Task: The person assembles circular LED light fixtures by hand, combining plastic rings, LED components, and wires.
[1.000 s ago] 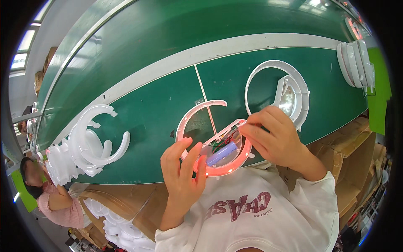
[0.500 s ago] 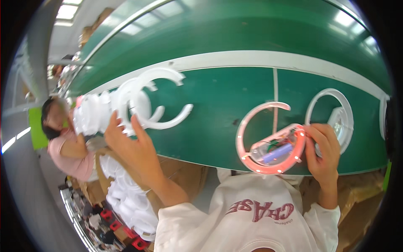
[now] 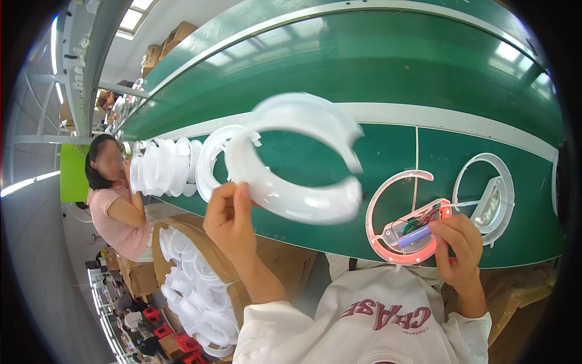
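Note:
My left hand (image 3: 233, 221) pinches the lower left edge of a glossy white C-shaped cover (image 3: 306, 203), raised and tilted above the table. My right hand (image 3: 459, 249) grips the right side of a C-shaped lamp ring (image 3: 382, 246), glowing pinkish red. Its fingertips lie by the end of a blue cylindrical battery (image 3: 414, 236) inside the ring's clear housing, among thin wires. Just beyond that hand rests a second white ring (image 3: 508, 191) with a pale housing across its inside. A thin white strip shows between the two rings.
White C-shaped covers (image 3: 173, 167) stand in a row along the green table (image 3: 339, 249) at left. Below it, a cardboard box (image 3: 233, 267) holds many more covers. A co-worker in a pink top (image 3: 121, 221) sits at the far left. A white rail (image 3: 418, 114) crosses behind the work area.
My left hand has moved right from the row, bringing a white cover up with it. My right hand's fingers have shifted inward over the lit ring, nearer the battery. The view has turned slightly left.

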Motion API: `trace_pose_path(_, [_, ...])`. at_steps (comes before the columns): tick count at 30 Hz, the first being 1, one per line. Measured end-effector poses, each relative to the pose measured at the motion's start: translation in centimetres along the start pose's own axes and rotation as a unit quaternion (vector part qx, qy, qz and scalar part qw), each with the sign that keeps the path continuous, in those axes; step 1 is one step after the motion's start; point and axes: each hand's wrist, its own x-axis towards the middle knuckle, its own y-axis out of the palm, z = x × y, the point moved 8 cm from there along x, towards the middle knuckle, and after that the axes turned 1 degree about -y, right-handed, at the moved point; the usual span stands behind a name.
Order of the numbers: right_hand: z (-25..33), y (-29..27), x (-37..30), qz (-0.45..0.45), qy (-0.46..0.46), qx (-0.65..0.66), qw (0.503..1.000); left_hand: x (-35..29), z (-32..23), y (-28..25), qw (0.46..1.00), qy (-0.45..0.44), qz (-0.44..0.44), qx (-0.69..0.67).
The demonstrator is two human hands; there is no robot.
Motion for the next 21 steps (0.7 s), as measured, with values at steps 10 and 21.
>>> trace_pose_path(10, [2.2, -5.8, 1.7, 0.088, 0.053, 0.08, 0.992, -10.6, -11.0, 8.1, 0.812, 0.542, 0.186, 0.114])
trace_pose_path(21, [-1.2, -11.1, -3.5, -0.105, 0.139, 0.039, 0.984, -10.3, -5.4, 15.1, 0.919, 0.245, 0.3, 0.075])
